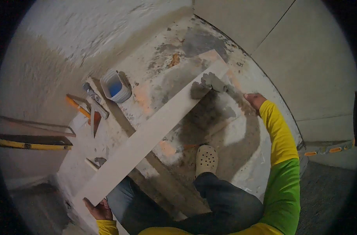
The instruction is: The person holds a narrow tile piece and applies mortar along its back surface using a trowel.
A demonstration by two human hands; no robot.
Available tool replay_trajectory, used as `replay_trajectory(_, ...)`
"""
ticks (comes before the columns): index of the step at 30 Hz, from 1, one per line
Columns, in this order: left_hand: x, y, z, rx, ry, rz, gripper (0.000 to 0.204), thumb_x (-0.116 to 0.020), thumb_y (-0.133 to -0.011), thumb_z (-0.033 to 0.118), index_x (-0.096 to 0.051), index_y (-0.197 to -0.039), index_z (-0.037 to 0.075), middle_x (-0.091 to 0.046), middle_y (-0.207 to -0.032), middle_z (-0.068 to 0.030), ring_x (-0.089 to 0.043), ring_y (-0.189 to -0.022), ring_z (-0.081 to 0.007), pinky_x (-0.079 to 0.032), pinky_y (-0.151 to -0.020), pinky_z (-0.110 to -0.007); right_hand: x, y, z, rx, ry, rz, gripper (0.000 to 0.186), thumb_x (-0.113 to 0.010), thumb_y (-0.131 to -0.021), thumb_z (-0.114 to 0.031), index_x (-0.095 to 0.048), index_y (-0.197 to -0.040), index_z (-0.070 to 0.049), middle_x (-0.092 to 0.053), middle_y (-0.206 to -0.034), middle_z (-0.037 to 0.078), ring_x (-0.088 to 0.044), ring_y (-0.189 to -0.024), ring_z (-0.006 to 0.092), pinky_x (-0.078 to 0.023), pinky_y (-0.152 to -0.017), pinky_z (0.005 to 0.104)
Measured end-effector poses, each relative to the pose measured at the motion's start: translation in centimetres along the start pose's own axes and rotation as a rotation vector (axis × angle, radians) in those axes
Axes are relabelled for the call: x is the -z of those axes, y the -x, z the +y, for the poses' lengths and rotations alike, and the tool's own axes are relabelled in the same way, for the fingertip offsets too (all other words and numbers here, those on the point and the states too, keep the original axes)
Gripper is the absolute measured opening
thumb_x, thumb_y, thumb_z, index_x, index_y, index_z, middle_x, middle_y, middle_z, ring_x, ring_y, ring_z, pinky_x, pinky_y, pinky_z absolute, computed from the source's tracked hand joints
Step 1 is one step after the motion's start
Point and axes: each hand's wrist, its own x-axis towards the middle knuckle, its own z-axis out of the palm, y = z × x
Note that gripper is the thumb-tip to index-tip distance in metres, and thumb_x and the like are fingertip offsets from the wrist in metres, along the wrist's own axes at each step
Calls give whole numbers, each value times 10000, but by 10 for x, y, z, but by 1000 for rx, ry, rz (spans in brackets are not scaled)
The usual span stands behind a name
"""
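Note:
A long, pale, flat strip [147, 137], like a cut tile or board, runs diagonally from near left to far right. At its near end my left hand [99, 209] grips the edge, thumb on top and fingers mostly hidden. Wet grey mortar [209, 84] sits in lumps on the strip's far end. Just right of that, my right hand [255, 102] is closed on what looks like a trowel [236, 95] smeared with mortar, its handle hidden in the fist.
Left of the strip stand a white bucket [116, 88] with blue inside, an orange-handled tool [78, 106] and metal tools [95, 102]. A yellow level [33, 145] lies far left; another level [329, 149] lies right. My clog [207, 159] rests on the stained floor. Walls rise behind.

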Motion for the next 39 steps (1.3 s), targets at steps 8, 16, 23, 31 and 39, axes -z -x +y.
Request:
replay_trajectory(8,-12,-1,-8,-29,25,380,575,-488,-931,515,-445,-1329,101,-528,-1303,-72,-523,-1163,-196,-438,-978,-316,-12,44,-29,-226,-325,-384,473,-414,-957,-492,-596,-1021,-60,-579,-648,93,-532,-455,213,-455,-418,361)
replay_trajectory(16,24,-4,-9,-5,50,215,607,-481,-930,531,-418,-1351,99,-482,-1357,-80,-494,-1209,-224,-381,-1040,-345,-40,76,-43,-152,-63,-96,445,-541,-913,-470,-627,-965,-37,-553,-635,102,-508,-451,214,-455,-445,348)
replay_trajectory(23,17,-17,-14,-58,103,376,523,-531,-913,508,-518,-1237,97,-617,-1153,-76,-638,-917,-186,-540,-714,-252,19,94,-4,34,616,106,391,-598,-863,-432,-635,-1143,-161,-633,-776,145,-625,-689,252,-506,-588,386)
replay_trajectory(31,-14,-28,-1,-29,112,344,400,-509,-954,401,-515,-1240,122,-594,-1195,-72,-625,-944,-190,-543,-704,-258,-16,81,-38,166,1178,363,333,-594,-838,-319,-643,-1152,-216,-645,-1008,166,-642,-867,337,-518,-776,431)
replay_trajectory(39,-11,-28,-4,-72,119,268,369,-566,-937,319,-531,-1212,75,-599,-1144,-87,-614,-950,-199,-585,-707,-234,-17,71,-64,258,1272,55,370,-604,-773,-266,-657,-1135,-218,-678,-917,149,-649,-865,340,-517,-787,435)
